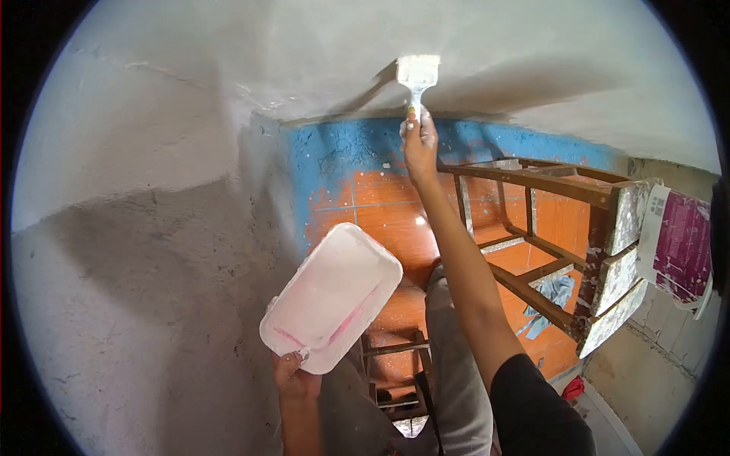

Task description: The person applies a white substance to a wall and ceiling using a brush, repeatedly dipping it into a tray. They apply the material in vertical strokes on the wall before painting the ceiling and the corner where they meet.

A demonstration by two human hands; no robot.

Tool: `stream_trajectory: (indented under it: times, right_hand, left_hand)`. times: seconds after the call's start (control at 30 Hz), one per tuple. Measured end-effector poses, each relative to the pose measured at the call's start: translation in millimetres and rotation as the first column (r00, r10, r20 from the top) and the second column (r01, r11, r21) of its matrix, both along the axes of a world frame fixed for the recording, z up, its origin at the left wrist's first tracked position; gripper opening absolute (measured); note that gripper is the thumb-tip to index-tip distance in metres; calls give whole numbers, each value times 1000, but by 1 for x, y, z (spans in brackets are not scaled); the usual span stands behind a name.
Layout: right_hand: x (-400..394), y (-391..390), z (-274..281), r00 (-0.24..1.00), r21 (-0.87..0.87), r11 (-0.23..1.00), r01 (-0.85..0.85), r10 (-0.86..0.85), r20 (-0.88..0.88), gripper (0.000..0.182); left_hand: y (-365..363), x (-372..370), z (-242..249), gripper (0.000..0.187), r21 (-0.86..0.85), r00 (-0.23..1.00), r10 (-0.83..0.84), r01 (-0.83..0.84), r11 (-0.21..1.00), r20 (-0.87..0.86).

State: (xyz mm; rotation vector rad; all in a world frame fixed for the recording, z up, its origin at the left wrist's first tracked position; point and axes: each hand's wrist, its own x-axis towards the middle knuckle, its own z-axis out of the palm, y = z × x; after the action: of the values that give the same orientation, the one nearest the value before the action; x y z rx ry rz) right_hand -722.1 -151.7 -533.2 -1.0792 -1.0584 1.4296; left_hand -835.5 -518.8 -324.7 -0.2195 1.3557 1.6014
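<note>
At the left is a rough grey wall [137, 304], and beside it the left hand [296, 378] grips the lower end of a paint-coated tray [334, 266], thumb over the rim; its other fingers are mostly hidden. The tray extends up and rightward beyond the thumb. Farther right, the right hand's [420, 144] fingers close around the handle of a paintbrush [418, 72], whose white-coated head points away beyond the fingertips, against or near the pale surface. Right of that forearm lies a wooden ladder [532, 178], then a purple-and-white bucket [680, 243].
</note>
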Motion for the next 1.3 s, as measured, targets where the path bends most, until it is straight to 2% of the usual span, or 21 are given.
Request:
stream_trajectory:
  times: [0.07, 0.17, 0.3, 0.4, 0.5, 0.57, 0.6, 0.7, 0.77, 0.83, 0.93, 1.03, 1.1, 1.17, 1.3]
  right_hand:
    - [-3, -3, -42, 1000, -19, 1000, -19, 20, 14, 30]
    - [-4, -20, -87, 997, -288, 958, -9, 32, 75, 30]
    - [-4, -16, -119, 988, -534, 845, 5, 77, 131, 30]
    - [-12, -1, -137, 967, -590, 807, -21, 166, 192, 26]
    - [-21, 14, -118, 988, -570, 821, -39, 119, 103, 25]
    - [-28, 20, -109, 997, -553, 833, -10, 52, 60, 25]
    - [-31, 20, -86, 998, -564, 826, 18, 19, 61, 25]
    - [-22, 10, -24, 998, -492, 870, 23, 7, 59, 26]
    - [-12, -3, 18, 998, -389, 921, -1, 27, 60, 27]
    - [-1, -17, 66, 997, -261, 965, -23, 42, 65, 31]
    - [12, -36, 144, 999, -120, 993, -10, 15, 45, 35]
    - [11, -29, 148, 997, 149, 988, 37, -48, 67, 36]
    - [5, -17, 136, 999, 105, 994, 43, -42, -12, 35]
    - [-2, -2, 86, 997, 114, 992, 60, -55, -48, 34]
    - [-14, -8, -11, 986, 53, 986, 156, -158, 42, 26]
  left_hand:
    - [1, 2, -9, 87, -24, 998, 25, -23, 999, 51]
    - [3, 2, -17, 92, -47, 995, 35, -30, 998, 96]
    - [-3, -2, -27, 94, -15, 997, -4, 5, 1000, 80]
    - [-10, -1, -29, 95, -26, 997, 12, -10, 1000, 73]
    - [-1, 0, -26, 59, -28, 1000, 1, -1, 1000, -1]
    - [-8, -2, -26, 83, -45, 998, -1, 3, 999, 57]
    - [-11, -2, -25, 96, -48, 996, -4, 8, 999, 89]
    - [-15, -3, -18, 96, -49, 995, -13, 18, 999, 96]
    - [-14, -1, -12, 77, -54, 999, 31, -29, 998, 41]
    - [-12, 0, -5, 70, -48, 999, 46, -45, 998, 13]
    - [-5, 0, 10, 76, -13, 1000, 23, -23, 1000, 10]
    - [-2, -3, 12, 82, 10, 1000, 4, -4, 1000, 1]
    - [-6, -4, 9, 83, 3, 1000, 2, -2, 1000, -3]
    - [-8, -5, 8, 84, -2, 1000, -2, 1, 1000, -7]
    - [-2, -2, 7, 83, -7, 1000, 4, -4, 1000, -22]
